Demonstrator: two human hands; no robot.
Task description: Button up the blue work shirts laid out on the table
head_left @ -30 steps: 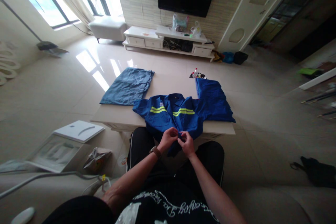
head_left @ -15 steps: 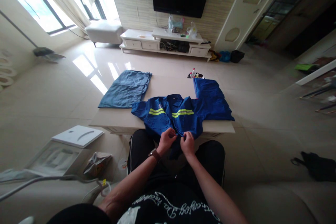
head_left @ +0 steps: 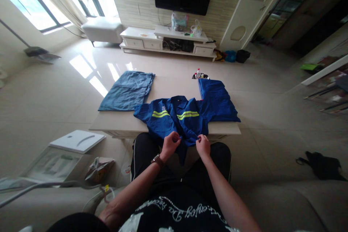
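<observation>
A dark blue work jacket (head_left: 161, 122) with yellow reflective stripes lies spread on the low table (head_left: 125, 124), collar away from me. Its lower front hangs over the near edge toward my lap. My left hand (head_left: 171, 143), with a watch on the wrist, pinches one front edge of the jacket near the hem. The other front edge is pinched in my right hand (head_left: 202, 145), held out to the right. Between the hands the front panels are parted. Folded light blue cloth (head_left: 127, 92) lies at the table's left, and folded dark blue cloth (head_left: 219, 100) at its right, touching the jacket sleeve.
Beyond the table stand a bottle (head_left: 198, 74) and a long white TV cabinet (head_left: 145, 40). On the left, a white laptop box (head_left: 77, 141) rests on a larger box, near a bag (head_left: 99, 169). A black bag (head_left: 322, 165) lies at the right.
My right hand has moved right with its jacket edge, widening the gap between the front panels. My left hand stays at its edge. The whole view has shifted slightly.
</observation>
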